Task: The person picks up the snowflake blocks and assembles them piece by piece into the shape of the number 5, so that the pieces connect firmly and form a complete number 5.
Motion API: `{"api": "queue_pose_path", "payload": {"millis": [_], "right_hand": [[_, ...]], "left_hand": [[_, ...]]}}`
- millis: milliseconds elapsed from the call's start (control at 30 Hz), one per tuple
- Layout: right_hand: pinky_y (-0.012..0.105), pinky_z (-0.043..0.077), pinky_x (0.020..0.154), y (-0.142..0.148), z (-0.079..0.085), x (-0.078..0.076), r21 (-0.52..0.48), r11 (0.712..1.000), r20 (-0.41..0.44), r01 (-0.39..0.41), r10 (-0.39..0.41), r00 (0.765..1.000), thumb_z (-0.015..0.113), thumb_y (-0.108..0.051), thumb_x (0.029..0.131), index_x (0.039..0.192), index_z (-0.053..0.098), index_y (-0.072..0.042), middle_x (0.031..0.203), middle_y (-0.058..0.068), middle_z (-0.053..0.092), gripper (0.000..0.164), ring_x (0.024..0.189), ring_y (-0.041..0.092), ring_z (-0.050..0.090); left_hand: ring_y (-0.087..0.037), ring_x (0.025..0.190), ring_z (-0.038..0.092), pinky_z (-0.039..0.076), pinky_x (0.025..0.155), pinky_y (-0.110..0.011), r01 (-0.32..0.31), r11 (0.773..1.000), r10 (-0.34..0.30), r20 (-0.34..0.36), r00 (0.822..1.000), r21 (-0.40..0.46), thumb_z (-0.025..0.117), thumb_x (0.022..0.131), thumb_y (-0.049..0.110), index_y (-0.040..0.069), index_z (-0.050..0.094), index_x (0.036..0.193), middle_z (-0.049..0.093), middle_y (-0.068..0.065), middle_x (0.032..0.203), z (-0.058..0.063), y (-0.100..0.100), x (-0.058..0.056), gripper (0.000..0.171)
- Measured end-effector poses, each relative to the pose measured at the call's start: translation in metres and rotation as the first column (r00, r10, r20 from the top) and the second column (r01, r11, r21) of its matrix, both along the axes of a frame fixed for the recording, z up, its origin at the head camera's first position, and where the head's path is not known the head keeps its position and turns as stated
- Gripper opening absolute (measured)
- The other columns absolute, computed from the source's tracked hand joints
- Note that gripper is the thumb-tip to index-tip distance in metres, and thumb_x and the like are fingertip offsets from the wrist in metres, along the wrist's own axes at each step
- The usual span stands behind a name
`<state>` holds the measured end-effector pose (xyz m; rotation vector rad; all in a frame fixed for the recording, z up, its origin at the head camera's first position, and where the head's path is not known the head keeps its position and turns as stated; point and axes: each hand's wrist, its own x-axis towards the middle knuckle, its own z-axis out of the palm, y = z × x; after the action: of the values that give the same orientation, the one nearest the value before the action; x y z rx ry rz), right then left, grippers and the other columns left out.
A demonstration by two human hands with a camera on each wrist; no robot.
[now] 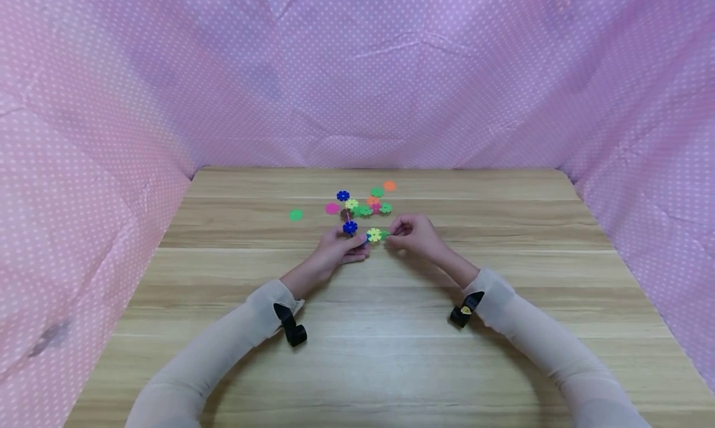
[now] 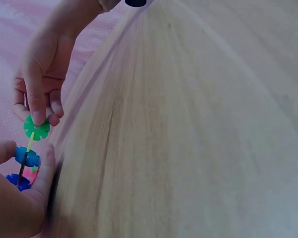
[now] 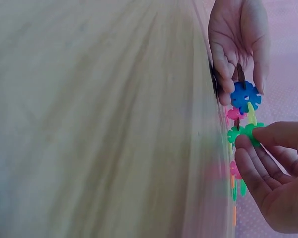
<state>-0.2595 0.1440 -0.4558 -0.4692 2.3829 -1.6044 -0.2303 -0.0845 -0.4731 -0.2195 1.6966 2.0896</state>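
My left hand (image 1: 331,252) holds a linked chain of notched plastic discs, the kind called snowflake building discs. In the left wrist view its thumb and fingers pinch a lighter blue disc (image 2: 27,156), with a dark blue disc (image 2: 18,181) close to the palm. A yellow disc (image 1: 374,234) joins the blue one to a green disc (image 2: 37,128). My right hand (image 1: 420,236) pinches that green disc at its outer edge between thumb and fingers. In the head view another dark blue disc (image 1: 350,227) stands above the left hand.
Behind the hands lie loose or linked discs, among them a blue disc (image 1: 343,195), a pink disc (image 1: 332,209) and an orange disc (image 1: 390,185). A lone green disc (image 1: 296,214) lies farther left. Pink dotted cloth (image 1: 380,93) surrounds the wooden table (image 1: 368,353).
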Motion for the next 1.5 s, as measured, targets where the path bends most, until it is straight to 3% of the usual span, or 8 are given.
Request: {"api": "queue_pose_path", "payload": {"millis": [333,567,700,833,1000,1167,1400,1500], "right_hand": [[0.02,0.059,0.073,0.008,0.001,-0.001,0.021,1.0,0.038,0.002,-0.002,0.999,0.077,0.005,0.085,0.097,0.07,0.008,0.095,0.022,0.072,0.014,0.083,0.025,0.068],[0.021,0.058,0.072,0.014,0.0,-0.001,0.023,1.0,0.011,-0.017,0.017,1.0,0.078,0.006,0.084,0.095,0.071,0.008,0.095,0.024,0.071,0.013,0.081,0.023,0.066],[0.021,0.058,0.072,0.016,-0.001,-0.002,0.025,0.999,0.022,-0.025,0.025,0.999,0.079,0.005,0.083,0.094,0.071,0.007,0.096,0.026,0.071,0.013,0.081,0.023,0.066],[0.019,0.056,0.069,0.017,-0.002,-0.003,0.033,0.999,0.026,-0.028,0.027,0.999,0.08,0.003,0.083,0.094,0.072,0.007,0.096,0.026,0.071,0.014,0.079,0.019,0.065],[0.019,0.054,0.067,0.019,-0.002,-0.004,0.038,0.999,0.015,-0.033,0.032,0.999,0.08,0.003,0.083,0.094,0.073,0.006,0.095,0.025,0.072,0.014,0.077,0.018,0.064],[0.019,0.054,0.068,0.02,-0.003,-0.005,0.032,0.998,0.004,-0.054,0.054,0.999,0.079,0.003,0.084,0.094,0.072,0.006,0.094,0.023,0.073,0.012,0.077,0.016,0.065],[0.019,0.054,0.068,0.022,-0.002,-0.006,0.043,0.998,0.0,-0.049,0.049,0.999,0.078,0.004,0.084,0.095,0.072,0.007,0.095,0.025,0.072,0.012,0.079,0.023,0.066],[0.019,0.053,0.066,0.022,0.0,-0.007,0.04,0.998,0.002,-0.045,0.045,0.999,0.077,0.005,0.084,0.095,0.072,0.008,0.095,0.026,0.072,0.012,0.078,0.024,0.066]], "left_hand": [[-0.023,0.095,0.074,0.062,0.09,-0.035,0.167,0.973,-0.165,0.024,0.986,-0.157,0.05,0.108,0.03,-0.001,0.06,0.124,0.07,-0.018,0.111,0.013,-0.02,0.005,0.036],[-0.015,0.076,0.068,0.062,0.072,-0.028,0.26,0.928,-0.256,0.05,0.965,-0.269,0.053,0.105,0.023,-0.004,0.064,0.108,0.07,-0.008,0.088,0.018,-0.029,0.002,0.029],[-0.011,0.066,0.053,0.049,0.061,-0.021,0.193,0.886,-0.261,-0.11,0.959,-0.422,0.059,0.103,0.025,-0.002,0.066,0.094,0.061,-0.001,0.076,0.021,-0.028,-0.006,0.029],[-0.014,0.084,0.062,0.055,0.076,-0.025,0.069,0.811,-0.343,-0.377,0.861,-0.581,0.065,0.1,0.021,-0.001,0.072,0.105,0.069,-0.005,0.094,0.025,-0.018,-0.02,0.024],[-0.024,0.111,0.068,0.058,0.098,-0.036,0.157,0.765,-0.509,-0.437,0.742,-0.625,0.063,0.102,0.017,0.0,0.067,0.126,0.072,-0.015,0.121,0.026,0.0,-0.036,0.03],[-0.023,0.117,0.066,0.056,0.101,-0.034,0.224,0.694,-0.607,-0.389,0.693,-0.684,0.062,0.102,0.018,0.0,0.063,0.134,0.07,-0.013,0.127,0.025,0.01,-0.042,0.036],[-0.02,0.113,0.068,0.057,0.097,-0.035,0.269,0.592,-0.684,-0.298,0.666,-0.759,0.062,0.102,0.02,0.004,0.067,0.13,0.073,-0.01,0.121,0.033,0.011,-0.042,0.033],[-0.019,0.103,0.07,0.059,0.09,-0.032,0.257,0.582,-0.686,-0.296,0.665,-0.772,0.066,0.1,0.019,0.005,0.072,0.12,0.076,-0.008,0.111,0.033,0.01,-0.042,0.025]]}}
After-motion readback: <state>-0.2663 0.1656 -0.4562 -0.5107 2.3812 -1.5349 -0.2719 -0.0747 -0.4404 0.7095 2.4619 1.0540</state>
